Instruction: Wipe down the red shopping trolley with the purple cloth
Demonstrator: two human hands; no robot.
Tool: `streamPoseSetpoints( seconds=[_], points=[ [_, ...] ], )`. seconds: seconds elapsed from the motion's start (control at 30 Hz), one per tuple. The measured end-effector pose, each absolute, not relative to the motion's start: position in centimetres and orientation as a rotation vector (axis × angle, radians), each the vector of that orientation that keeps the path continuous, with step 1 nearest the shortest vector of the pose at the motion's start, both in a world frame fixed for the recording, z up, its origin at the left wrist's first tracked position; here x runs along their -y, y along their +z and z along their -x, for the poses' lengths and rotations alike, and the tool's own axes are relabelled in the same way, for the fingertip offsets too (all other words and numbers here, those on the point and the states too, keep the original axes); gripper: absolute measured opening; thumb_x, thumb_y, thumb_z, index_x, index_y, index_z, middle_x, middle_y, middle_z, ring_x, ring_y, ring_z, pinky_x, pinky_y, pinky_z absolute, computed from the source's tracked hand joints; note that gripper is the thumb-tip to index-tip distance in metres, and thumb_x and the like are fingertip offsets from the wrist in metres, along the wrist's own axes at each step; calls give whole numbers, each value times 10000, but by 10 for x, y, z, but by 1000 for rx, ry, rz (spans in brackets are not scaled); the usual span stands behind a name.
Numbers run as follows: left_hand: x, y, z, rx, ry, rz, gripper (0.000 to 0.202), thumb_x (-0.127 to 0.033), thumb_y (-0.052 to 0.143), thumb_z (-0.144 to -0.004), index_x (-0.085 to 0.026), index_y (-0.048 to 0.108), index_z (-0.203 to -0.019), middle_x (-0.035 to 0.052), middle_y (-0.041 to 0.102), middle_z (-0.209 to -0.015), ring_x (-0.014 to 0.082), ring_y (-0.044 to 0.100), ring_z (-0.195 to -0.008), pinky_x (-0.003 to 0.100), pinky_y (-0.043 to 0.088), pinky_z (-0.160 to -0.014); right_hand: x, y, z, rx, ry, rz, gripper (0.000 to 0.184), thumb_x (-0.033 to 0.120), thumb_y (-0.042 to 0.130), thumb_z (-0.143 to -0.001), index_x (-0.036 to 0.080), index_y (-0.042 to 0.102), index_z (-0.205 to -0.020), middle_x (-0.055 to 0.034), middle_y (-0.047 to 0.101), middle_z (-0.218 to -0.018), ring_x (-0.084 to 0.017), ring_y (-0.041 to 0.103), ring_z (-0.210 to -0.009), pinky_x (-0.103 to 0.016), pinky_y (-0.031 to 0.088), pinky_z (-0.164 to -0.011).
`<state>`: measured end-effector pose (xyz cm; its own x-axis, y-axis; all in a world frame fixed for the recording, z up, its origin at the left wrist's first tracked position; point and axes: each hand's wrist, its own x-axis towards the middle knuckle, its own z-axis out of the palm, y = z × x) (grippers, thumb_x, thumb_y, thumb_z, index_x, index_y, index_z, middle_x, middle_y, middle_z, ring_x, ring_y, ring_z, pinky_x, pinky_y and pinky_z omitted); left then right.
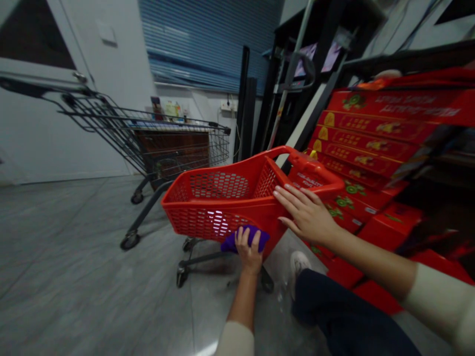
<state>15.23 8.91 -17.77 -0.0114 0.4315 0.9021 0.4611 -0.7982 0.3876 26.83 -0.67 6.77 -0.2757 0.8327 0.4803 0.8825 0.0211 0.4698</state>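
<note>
Fingers (295, 202) splayed against red plastic cart (222, 207)

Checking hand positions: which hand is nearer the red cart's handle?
Right: the right hand lies below the handle; the left hand, gripping a purple cloth, is farther down the basket.

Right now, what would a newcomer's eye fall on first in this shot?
A red plastic shopping cart dominates the middle of the view, with the left hand holding a purple cloth against its lower side and the right hand spread on its end. To the right rises a stack of red printed boxes. Behind on the left stands a dark wire shopping cart.
</note>
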Motion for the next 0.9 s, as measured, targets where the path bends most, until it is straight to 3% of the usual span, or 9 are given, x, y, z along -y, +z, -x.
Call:
streamPoseSetpoints(
  seconds=[0.1, 0.3, 0.5, 0.6, 0.77, 0.9],
  points=[
    [-94, -187, -141, 956, -1983, 2194, 312, -366, 599, -895, -255, 629, -1184, 124, 474, -1281, 311, 355, -1384, 536, 347, -1134, 0, 68, -263, 2193, -1099, 1867, 668, 497, 422, -968, 223, 227, -1544, -39, 373, -1545, -236, 335, -1406, -400, 204, -1105],
    [-106, -188, -127, 1430, -2189, 1908, 372, -345, 576, -913, -194, 551, -1252, 164, 379, -1365, 322, 326, -1397, 560, 346, -1128, -6, 63, -257, 2122, -1061, 1913, 638, 489, 415, -970, 204, 288, -1526, -63, 449, -1502, -262, 386, -1346, -427, 201, -1074],
    [-65, -193, -161, 1111, -2210, 2160, 350, -333, 585, -907, -223, 565, -1239, 143, 426, -1309, 309, 361, -1377, 531, 380, -1103, -5, 62, -255, 2101, -1054, 1928, 650, 476, 435, -962, 209, 273, -1533, -72, 469, -1488, -267, 392, -1327, -428, 207, -1071],
    [-70, -162, -156, 1064, -2293, 2112, 360, -336, 558, -923, -228, 542, -1266, 147, 400, -1330, 304, 353, -1379, 519, 384, -1093, -4, 61, -254, 2091, -1041, 1896, 649, 478, 452, -957, 211, 290, -1526, -65, 463, -1493, -254, 389, -1335, -419, 200, -1082],
    [-103, -62, -125, 885, -2317, 2017, 388, -394, 580, -906, -225, 548, -1254, 145, 377, -1359, 302, 358, -1367, 498, 371, -1097, -6, 55, -251, 2034, -1038, 1831, 635, 486, 474, -945, 221, 340, -1506, -68, 525, -1442, -263, 420, -1307, -428, 200, -1074],
    [-119, -4, -106, 884, -1896, 2340, 378, -445, 582, -895, -219, 612, -1197, 127, 515, -1280, 278, 462, -1260, 446, 392, -1064, -9, 53, -250, 2007, -1027, 1799, 596, 474, 467, -946, 202, 402, -1473, -89, 578, -1382, -270, 445, -1272, -432, 209, -1056]
  ],
)
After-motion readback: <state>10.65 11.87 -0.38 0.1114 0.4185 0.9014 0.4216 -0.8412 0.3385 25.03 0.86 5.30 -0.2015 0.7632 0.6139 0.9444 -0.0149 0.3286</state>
